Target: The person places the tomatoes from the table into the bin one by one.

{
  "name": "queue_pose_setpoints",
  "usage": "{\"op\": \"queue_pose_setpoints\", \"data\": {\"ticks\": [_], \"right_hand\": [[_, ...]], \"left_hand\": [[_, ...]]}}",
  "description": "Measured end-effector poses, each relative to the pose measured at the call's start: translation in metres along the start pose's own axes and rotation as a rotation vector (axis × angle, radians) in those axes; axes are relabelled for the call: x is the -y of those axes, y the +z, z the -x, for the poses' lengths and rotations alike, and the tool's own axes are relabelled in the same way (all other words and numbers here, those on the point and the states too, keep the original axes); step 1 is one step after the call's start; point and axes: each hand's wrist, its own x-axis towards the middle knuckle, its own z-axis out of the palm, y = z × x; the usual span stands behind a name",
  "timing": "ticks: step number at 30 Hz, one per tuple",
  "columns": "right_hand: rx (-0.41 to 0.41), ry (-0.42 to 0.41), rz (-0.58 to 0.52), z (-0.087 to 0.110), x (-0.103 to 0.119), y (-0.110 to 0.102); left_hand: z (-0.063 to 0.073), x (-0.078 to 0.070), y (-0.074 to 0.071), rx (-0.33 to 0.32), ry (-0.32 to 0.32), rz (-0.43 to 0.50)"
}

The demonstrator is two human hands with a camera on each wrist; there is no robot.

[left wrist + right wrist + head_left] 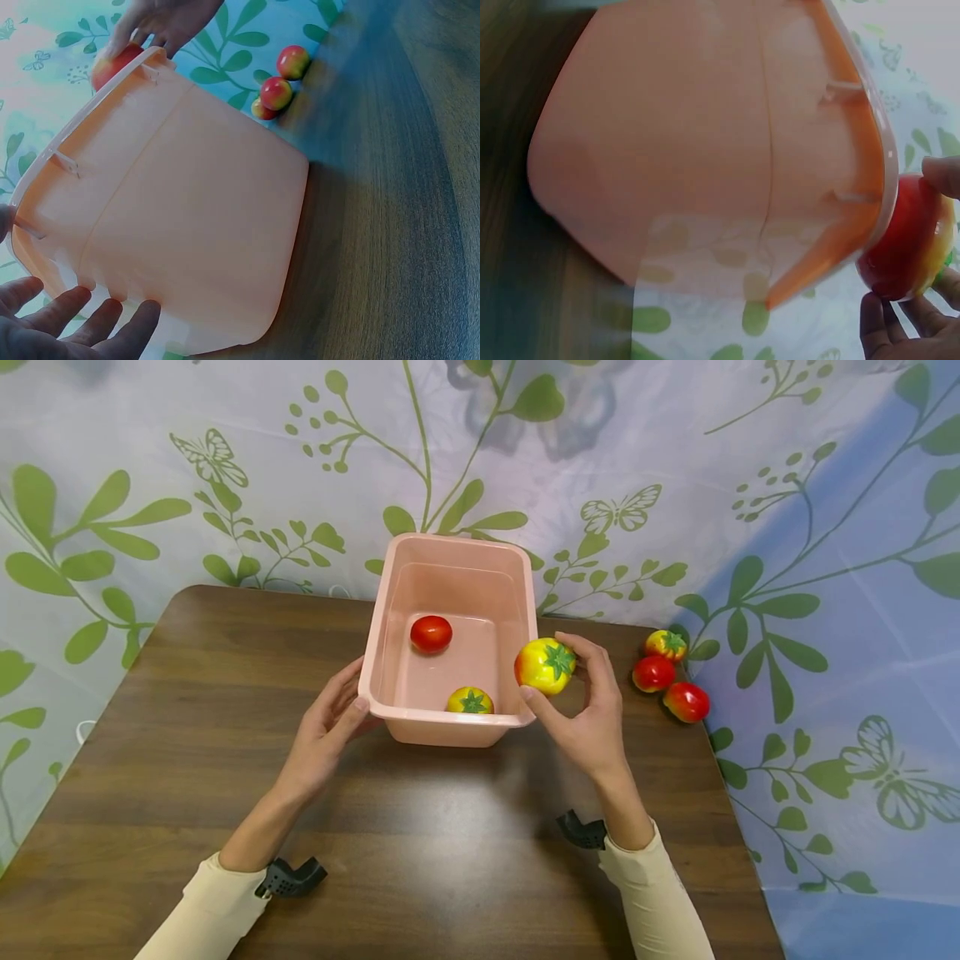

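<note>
My right hand (596, 722) holds a shiny yellow-and-red tomato (545, 667) with a green leafy top, thumb on one side and fingers on the other. The tomato is at the right rim of a pink plastic bin (442, 732), overlapping the rim in the head view. On the bin's left side, my left hand (315, 743) grips the front left corner, thumb at the rim and fingertips (142, 319) against the outer wall. Inside the bin lie a red tomato (431, 634) and, near the front wall, a yellow tomato (470, 701) partly hidden by the rim.
At the table's right edge, a yellow-and-red tomato (666, 645) and two red ones (686, 702) lie close together. The brown wooden table (442, 860) meets a leaf-patterned cloth (262, 468) behind and at the right.
</note>
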Motion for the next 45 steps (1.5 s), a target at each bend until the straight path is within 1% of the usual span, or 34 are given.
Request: {"op": "queue_pose_setpoints", "data": {"ticks": [5,10,14,18,22,32,36,40,45], "right_hand": [[0.031,-0.024,-0.016,-0.003,0.005,0.011],[0.061,-0.045,-0.031,-0.001,0.006,0.021],[0.087,-0.036,-0.022,0.003,0.005,0.026],[0.086,-0.034,-0.003,0.006,0.003,0.029],[0.08,-0.043,-0.002,0.007,0.001,0.028],[0.08,-0.031,-0.007,0.008,0.0,0.027],[0.063,-0.038,-0.011,0.007,-0.001,0.027],[0.024,-0.044,0.0,0.003,-0.005,0.022],[-0.041,-0.006,0.018,0.001,-0.015,0.008]], "left_hand": [[0.0,0.0,0.0,0.003,-0.003,0.002],[-0.001,0.0,-0.001,0.003,0.002,0.007],[-0.001,0.0,-0.001,0.008,0.006,0.008],[0.0,0.001,-0.001,0.01,0.007,0.004],[0.0,0.001,-0.001,0.01,0.007,-0.001],[0.0,0.002,0.0,0.011,0.007,-0.002],[0.0,0.002,-0.001,0.008,0.012,0.0],[0.0,0.003,-0.001,0.008,0.014,-0.001],[-0.001,0.002,0.0,0.012,0.007,-0.001]]}}
